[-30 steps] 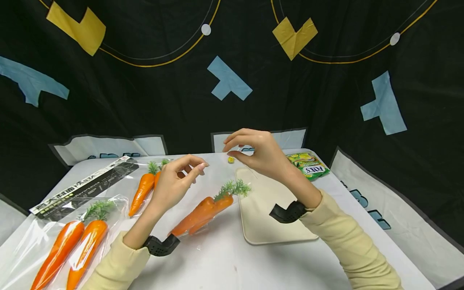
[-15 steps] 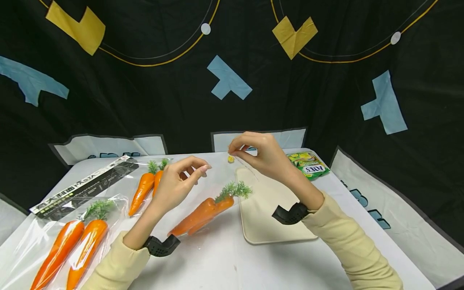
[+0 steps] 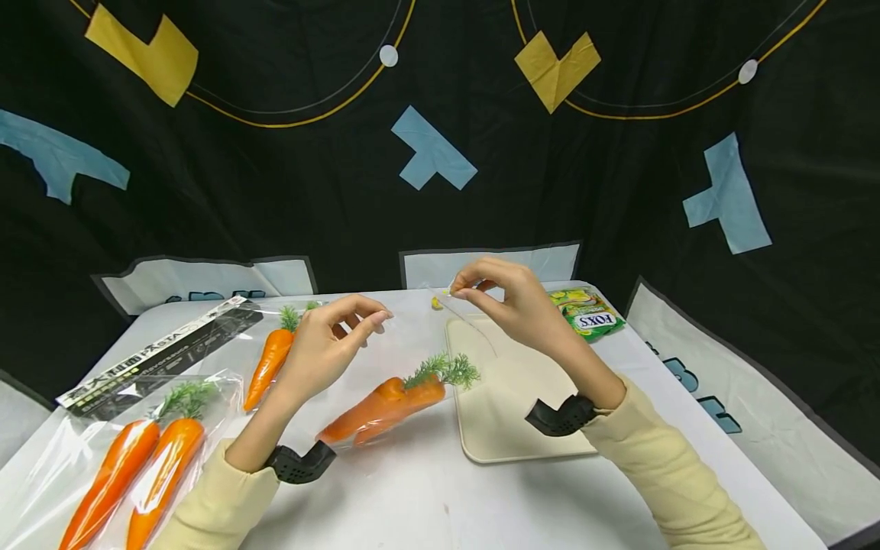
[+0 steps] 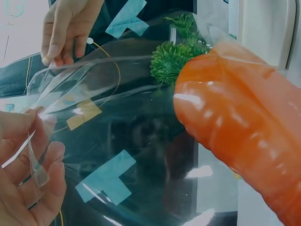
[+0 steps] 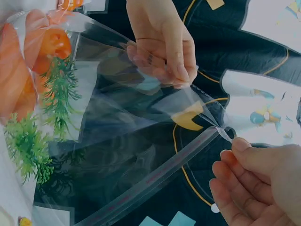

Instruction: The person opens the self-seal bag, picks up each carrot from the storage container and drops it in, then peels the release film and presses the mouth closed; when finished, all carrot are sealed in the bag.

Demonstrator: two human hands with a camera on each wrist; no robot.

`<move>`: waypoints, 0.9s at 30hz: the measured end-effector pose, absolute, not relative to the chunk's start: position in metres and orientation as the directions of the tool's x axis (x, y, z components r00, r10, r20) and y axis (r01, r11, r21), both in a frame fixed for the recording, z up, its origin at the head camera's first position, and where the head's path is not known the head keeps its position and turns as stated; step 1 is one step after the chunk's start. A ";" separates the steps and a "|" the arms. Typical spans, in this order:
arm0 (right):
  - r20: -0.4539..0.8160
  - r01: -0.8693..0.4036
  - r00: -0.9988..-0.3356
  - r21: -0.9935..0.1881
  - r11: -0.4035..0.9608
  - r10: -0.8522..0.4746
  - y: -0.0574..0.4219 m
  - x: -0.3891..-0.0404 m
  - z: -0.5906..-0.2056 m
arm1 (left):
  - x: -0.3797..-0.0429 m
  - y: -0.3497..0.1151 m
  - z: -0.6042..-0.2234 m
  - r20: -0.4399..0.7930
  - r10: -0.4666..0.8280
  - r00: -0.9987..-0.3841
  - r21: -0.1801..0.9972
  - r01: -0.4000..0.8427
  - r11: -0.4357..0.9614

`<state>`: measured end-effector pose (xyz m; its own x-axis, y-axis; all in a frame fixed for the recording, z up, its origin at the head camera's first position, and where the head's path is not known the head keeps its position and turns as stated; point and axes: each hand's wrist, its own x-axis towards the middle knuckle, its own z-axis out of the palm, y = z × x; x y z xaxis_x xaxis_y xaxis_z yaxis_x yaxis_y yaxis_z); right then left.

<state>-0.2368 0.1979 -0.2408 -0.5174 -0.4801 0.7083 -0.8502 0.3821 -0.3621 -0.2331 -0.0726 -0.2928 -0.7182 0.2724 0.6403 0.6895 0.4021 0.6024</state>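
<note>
Between my hands hangs a clear plastic bag (image 5: 155, 181) with artificial carrots (image 3: 388, 409) inside, their green tops toward the tray. My left hand (image 3: 326, 347) pinches one edge of the bag's mouth, thumb against fingers, which also shows in the left wrist view. My right hand (image 3: 512, 302) pinches the opposite edge, at the end of the seal strip that crosses the right wrist view. The film stretches taut between the hands. In the left wrist view, the carrots (image 4: 235, 127) lie close to the camera under shiny film.
A beige tray (image 3: 522, 428) lies at centre right, with a green FOX'S packet (image 3: 587, 313) behind it. A small yellow piece (image 3: 436, 303) is at the back. On the left are more bagged carrots (image 3: 134, 473) and a black-and-white pasta package (image 3: 165, 351).
My right hand has moved right and slightly down, its fingertips drawing together on the bag's edge. The bag's seal line shows more clearly. My left hand has barely moved.
</note>
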 end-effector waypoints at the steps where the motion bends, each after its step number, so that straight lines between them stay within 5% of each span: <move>1: 0.704 -0.844 -0.529 -0.377 0.382 -0.474 0.200 -0.236 -0.242 | -0.233 -0.073 -0.293 0.640 0.276 -0.717 0.600 0.691 0.403; 21: 0.626 -0.677 -0.725 -0.569 0.466 -0.289 0.238 -0.223 -0.272 | -0.233 -0.077 -0.290 0.642 0.248 -0.725 0.615 0.681 0.398; 27: 0.635 -0.664 -0.732 -0.586 0.464 -0.245 0.250 -0.220 -0.281 | -0.234 -0.079 -0.289 0.637 0.245 -0.731 0.618 0.675 0.404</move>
<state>-0.2201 0.2496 -0.2813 -0.7322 -0.2451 0.6354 -0.6640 0.4643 -0.5861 -0.2337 -0.0786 -0.2891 -0.7305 0.2453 0.6373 0.6745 0.4045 0.6176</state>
